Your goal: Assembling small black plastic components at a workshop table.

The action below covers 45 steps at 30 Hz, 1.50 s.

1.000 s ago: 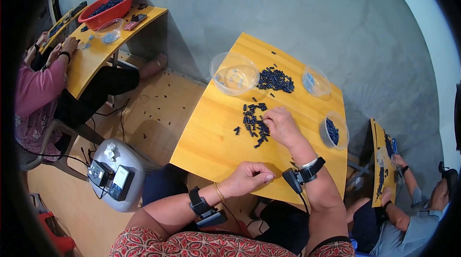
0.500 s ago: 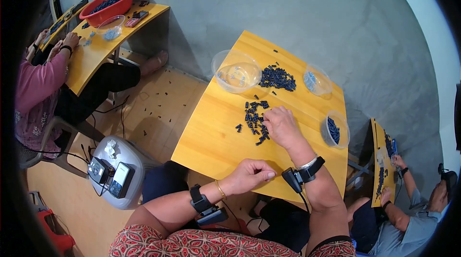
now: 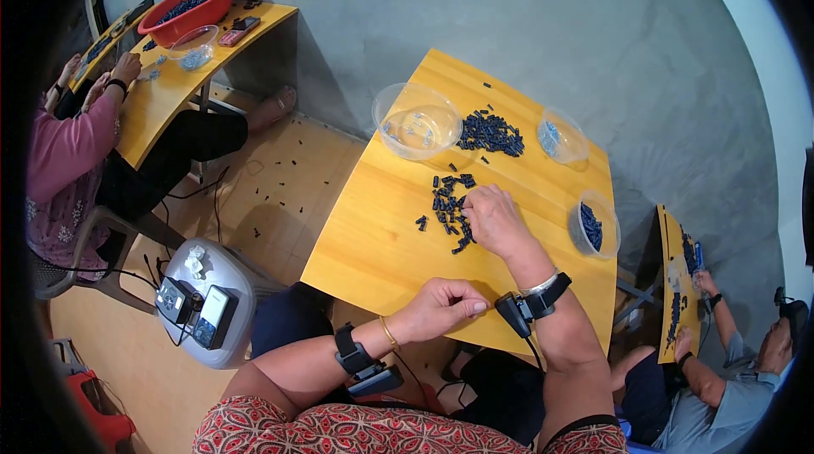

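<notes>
My right hand (image 3: 497, 222) reaches over the yellow table (image 3: 365, 233), its fingers drawn together at the right edge of a loose spread of small black cylindrical pieces (image 3: 444, 200). Whatever its fingertips hold is hidden. Near the table's front edge, my left hand (image 3: 441, 310) is closed with the thumb pressed toward the curled fingers; I cannot make out anything in it. Beyond the loose spread lies a denser heap of the same black pieces (image 3: 492, 133). Both wrists carry strapped black devices.
Clear plastic bowls stand around the heap: a large one (image 3: 405, 149) with few light-blue bits, one (image 3: 577, 149) with more blue bits, and one (image 3: 607, 238) of black pieces. A grey stool (image 3: 237, 293) holds electronic devices at left. Other people sit at yellow tables on both sides.
</notes>
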Tool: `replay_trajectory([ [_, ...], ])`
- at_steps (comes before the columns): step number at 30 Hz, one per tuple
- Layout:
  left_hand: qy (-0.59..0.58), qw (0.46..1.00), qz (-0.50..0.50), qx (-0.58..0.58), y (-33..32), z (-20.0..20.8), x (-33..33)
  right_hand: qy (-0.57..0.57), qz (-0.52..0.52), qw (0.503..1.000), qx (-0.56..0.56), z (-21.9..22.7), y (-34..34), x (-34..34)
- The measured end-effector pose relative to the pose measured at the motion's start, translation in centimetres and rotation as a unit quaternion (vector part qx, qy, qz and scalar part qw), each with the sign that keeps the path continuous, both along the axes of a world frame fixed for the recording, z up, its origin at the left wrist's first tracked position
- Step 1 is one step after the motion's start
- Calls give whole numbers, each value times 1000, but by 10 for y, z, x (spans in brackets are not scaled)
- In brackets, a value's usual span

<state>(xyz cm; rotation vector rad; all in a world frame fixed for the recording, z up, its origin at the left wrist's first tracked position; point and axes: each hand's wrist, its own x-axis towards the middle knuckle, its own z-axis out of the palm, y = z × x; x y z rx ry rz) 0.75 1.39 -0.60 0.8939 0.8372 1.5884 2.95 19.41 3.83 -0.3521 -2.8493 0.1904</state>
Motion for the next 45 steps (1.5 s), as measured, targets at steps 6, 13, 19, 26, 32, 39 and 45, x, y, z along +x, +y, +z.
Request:
replay_trajectory([
  [6, 7, 999, -27, -15, 0, 3, -3, 74, -41, 994, -71, 12, 8, 15],
  [13, -246, 968, -10, -50, -1, 4, -9, 60, 29, 994, -91, 40, -70, 74],
  [19, -205, 976, -43, -65, 2, 3, -11, 77, 43, 993, -76, 42, -90, 89],
  [26, -224, 969, -43, -94, 0, 7, -10, 154, -38, 981, -110, 15, -45, 110],
  [32, -232, 969, -27, -77, 2, 2, -10, 112, -117, 977, -142, 7, 24, 109],
  [39, -262, 963, -12, -62, 2, 3, -11, 51, -66, 992, -90, -8, 36, 100],
  [45, -265, 963, -11, -53, 2, 5, -10, 87, -134, 925, -345, 1, 21, 104],
])
